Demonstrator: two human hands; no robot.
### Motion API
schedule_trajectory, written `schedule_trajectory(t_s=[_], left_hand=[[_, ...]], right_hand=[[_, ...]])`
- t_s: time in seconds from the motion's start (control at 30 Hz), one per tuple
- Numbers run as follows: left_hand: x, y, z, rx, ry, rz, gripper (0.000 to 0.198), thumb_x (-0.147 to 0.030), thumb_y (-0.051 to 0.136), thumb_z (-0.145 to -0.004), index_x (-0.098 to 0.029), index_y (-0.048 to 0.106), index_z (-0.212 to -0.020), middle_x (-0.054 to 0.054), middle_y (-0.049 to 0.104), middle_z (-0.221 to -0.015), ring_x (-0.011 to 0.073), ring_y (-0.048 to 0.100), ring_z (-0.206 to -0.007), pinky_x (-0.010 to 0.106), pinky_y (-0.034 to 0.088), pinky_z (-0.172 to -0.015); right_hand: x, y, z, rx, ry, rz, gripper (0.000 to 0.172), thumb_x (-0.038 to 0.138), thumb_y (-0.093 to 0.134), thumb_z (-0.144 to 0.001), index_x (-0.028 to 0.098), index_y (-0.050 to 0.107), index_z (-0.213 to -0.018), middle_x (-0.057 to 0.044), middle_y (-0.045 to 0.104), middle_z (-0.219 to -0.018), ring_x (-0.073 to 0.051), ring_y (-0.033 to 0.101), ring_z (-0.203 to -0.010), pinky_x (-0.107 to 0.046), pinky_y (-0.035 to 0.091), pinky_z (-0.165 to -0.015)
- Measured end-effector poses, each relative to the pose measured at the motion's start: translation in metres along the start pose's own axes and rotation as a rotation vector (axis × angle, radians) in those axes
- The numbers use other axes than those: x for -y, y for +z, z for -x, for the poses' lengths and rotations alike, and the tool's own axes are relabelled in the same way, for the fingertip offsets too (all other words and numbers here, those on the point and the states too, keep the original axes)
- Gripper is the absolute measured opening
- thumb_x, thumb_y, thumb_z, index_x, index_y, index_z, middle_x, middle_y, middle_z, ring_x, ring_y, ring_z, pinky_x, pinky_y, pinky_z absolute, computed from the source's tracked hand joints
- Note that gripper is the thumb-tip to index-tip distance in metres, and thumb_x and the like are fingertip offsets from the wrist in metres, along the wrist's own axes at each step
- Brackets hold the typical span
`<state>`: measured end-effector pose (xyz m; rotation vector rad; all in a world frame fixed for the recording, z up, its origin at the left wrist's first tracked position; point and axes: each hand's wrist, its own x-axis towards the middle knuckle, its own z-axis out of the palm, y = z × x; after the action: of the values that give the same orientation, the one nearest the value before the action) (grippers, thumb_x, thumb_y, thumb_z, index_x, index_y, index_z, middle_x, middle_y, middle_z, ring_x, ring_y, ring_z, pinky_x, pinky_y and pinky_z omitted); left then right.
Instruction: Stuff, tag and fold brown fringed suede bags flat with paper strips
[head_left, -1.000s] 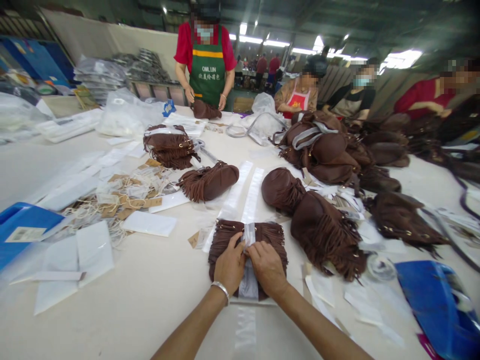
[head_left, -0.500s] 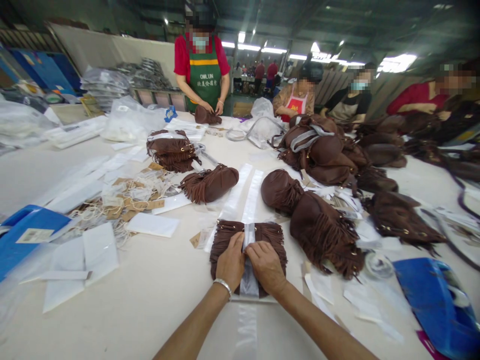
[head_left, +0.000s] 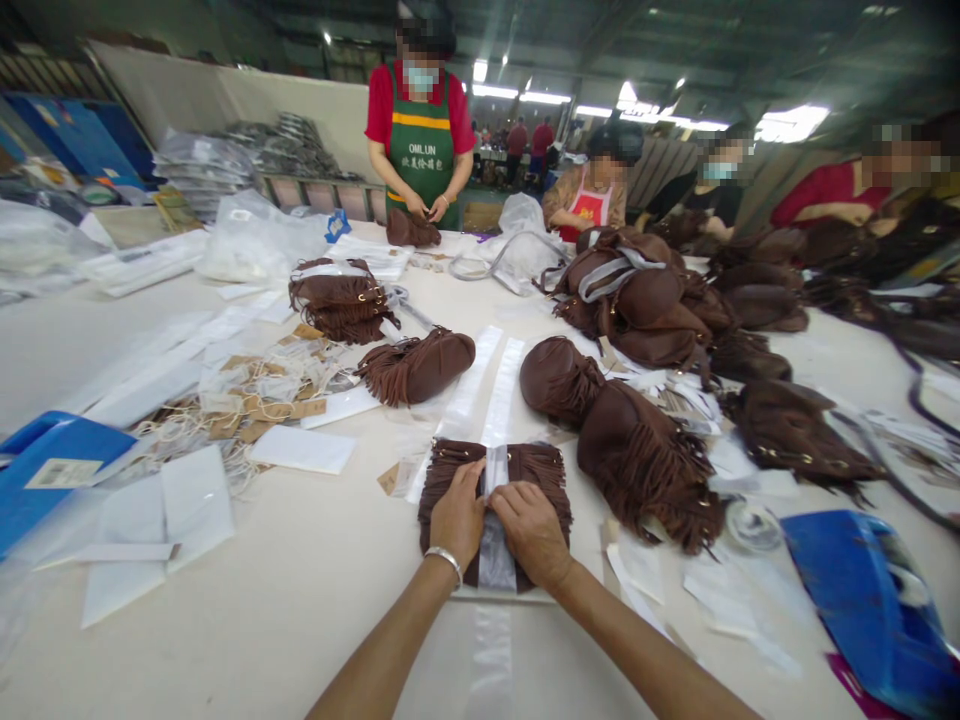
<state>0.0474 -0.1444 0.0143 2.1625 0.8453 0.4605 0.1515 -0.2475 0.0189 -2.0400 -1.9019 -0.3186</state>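
In front of me a brown fringed bag [head_left: 544,475] lies flat, with gold-coloured rings near its upper corners. A greyish, see-through plastic strip [head_left: 496,560] runs down its middle. My left hand [head_left: 457,520], with a bangle on the wrist, rests on the bag's left half, its closed fingertips at the strip. My right hand [head_left: 534,530] is on the right half, fingers curled and pinching at the strip. The two hands' fingertips almost meet, and what lies beneath them is hidden. White plastic strips [head_left: 501,390] lie beyond the bag's upper edge.
More brown fringed bags [head_left: 645,470] lie to the right, with a bag pile [head_left: 630,290] behind. Tangled tags [head_left: 262,395] lie left. Blue tape dispensers [head_left: 60,465] flank me, the other dispenser [head_left: 862,590] at right. A co-worker [head_left: 420,130] in a green apron stands opposite.
My hands stay at the strip on the bag with hardly any movement. The view has shifted slightly. The co-worker opposite has moved a little to the right and stands more upright.
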Motion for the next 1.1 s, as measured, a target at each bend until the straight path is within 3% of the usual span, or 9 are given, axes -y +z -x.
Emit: schedule_trajectory(t_s=[0.37,0.63,0.97,1.1], left_hand=[[0.009,0.006,-0.006,-0.057,-0.038,0.004,0.056,-0.005,0.052,-0.081,-0.025,0.046,-0.132,0.003,0.058,-0.113,0.0159,0.057,-0.106,0.029,0.044,-0.097],[0.012,0.008,-0.013,-0.105,-0.08,0.009,0.027,-0.008,0.055,-0.081,-0.019,0.057,-0.105,0.0,0.064,-0.082,0.0151,0.061,-0.08,0.028,0.045,-0.082],[0.01,0.005,-0.015,-0.076,-0.154,0.045,0.018,-0.02,0.047,-0.09,-0.021,0.059,-0.103,0.003,0.07,-0.085,0.0164,0.066,-0.08,0.026,0.044,-0.076],[0.014,0.003,-0.018,-0.037,-0.183,0.068,0.013,-0.026,0.047,-0.091,-0.019,0.056,-0.098,0.002,0.069,-0.074,0.0161,0.066,-0.074,0.025,0.044,-0.07]], right_hand=[[0.001,-0.001,-0.001,0.036,-0.028,0.026,0.013,0.019,0.048,-0.095,0.017,0.06,-0.09,-0.006,0.059,-0.087,-0.021,0.048,-0.085,-0.036,0.038,-0.084],[0.002,0.0,-0.001,0.053,-0.072,0.114,0.011,0.018,0.05,-0.094,0.017,0.06,-0.089,-0.006,0.057,-0.083,-0.021,0.047,-0.081,-0.036,0.039,-0.078],[0.001,0.002,0.002,0.035,-0.093,0.123,0.008,0.021,0.054,-0.093,0.016,0.06,-0.089,-0.006,0.055,-0.084,-0.021,0.046,-0.082,-0.036,0.038,-0.079],[0.001,0.0,0.003,0.032,-0.085,0.112,0.009,0.021,0.053,-0.094,0.016,0.06,-0.091,-0.006,0.055,-0.085,-0.021,0.046,-0.082,-0.036,0.038,-0.08]])
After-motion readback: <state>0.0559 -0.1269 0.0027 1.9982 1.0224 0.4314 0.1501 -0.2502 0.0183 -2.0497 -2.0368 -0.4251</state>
